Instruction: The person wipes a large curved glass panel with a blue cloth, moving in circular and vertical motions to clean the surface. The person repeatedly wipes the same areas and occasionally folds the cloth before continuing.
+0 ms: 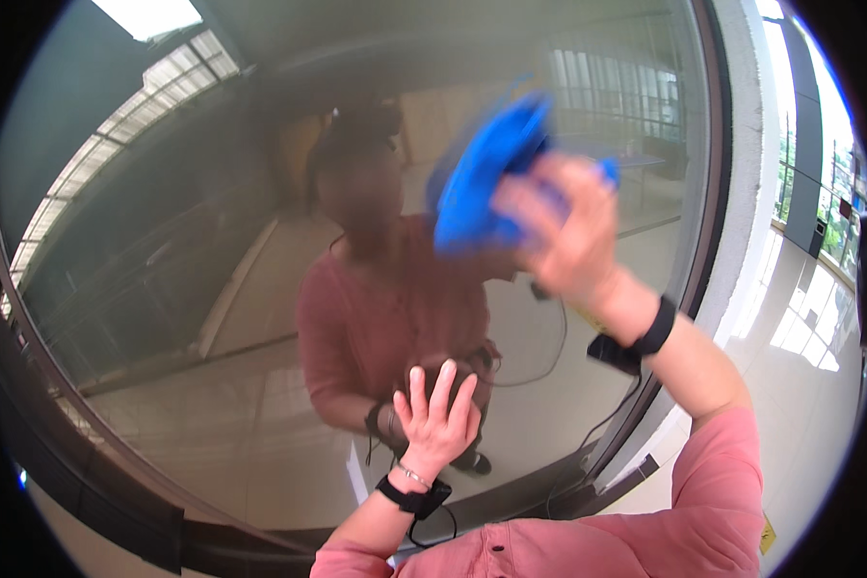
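A large glass pane (260, 289) stands before me and mirrors my upper body and the room. My right hand (567, 227), blurred, is shut on a blue cloth (488, 180) at the upper right of the pane. Some of the cloth fans out beyond my fingers, and whether all of it touches the glass cannot be told. Lower down, my left hand (437, 419) lies with spread fingers against the glass, holding nothing. Each wrist has a black strap with a small device and a cable.
A dark frame (712, 180) edges the pane on the right, beside a pale wall edge (748, 166). Beyond are a shiny tiled floor (787, 404) and tall windows. Below runs the dark lower frame (217, 538). Black cable (607, 419) hangs from the right wrist device.
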Motion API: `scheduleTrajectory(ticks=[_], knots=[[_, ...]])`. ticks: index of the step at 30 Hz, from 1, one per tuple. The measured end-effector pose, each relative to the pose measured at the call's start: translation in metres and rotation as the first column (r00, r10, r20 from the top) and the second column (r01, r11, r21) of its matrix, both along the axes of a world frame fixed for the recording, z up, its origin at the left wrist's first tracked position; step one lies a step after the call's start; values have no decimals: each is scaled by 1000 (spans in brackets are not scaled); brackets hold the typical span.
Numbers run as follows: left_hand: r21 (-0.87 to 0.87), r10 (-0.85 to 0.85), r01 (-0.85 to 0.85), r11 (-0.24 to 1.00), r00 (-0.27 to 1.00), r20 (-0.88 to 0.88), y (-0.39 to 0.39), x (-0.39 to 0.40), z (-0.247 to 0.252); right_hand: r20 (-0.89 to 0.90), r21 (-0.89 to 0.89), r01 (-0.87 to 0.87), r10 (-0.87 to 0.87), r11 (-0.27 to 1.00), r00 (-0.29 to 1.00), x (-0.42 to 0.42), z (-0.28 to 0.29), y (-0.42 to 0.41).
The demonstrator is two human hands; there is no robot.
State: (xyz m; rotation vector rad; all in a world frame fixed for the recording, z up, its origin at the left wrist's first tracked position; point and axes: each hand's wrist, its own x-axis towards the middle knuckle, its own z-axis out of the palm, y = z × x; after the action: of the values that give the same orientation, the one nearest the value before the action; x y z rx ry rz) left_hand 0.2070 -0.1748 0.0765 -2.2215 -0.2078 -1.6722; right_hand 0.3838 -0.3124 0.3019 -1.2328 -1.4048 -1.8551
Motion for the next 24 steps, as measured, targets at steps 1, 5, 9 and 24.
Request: scheduleTrajectory(ticks=[1,5,9,24], knots=[[-16,-13,13,1000,1000,-1,-1,-3,2,104,-101,31,-20,994,994,-18,-34,8],[-71,-160,156,985,986,-43,0,-7,7,99,-398,-75,124,915,987,-51,-82,14],[-44,-160,157,987,985,-64,-3,-11,12,126,-106,-33,46,994,991,-57,2,41],[-286,-168,149,947,985,-44,19,-169,-3,-87,-732,-174,163,659,983,-87,-243,22]])
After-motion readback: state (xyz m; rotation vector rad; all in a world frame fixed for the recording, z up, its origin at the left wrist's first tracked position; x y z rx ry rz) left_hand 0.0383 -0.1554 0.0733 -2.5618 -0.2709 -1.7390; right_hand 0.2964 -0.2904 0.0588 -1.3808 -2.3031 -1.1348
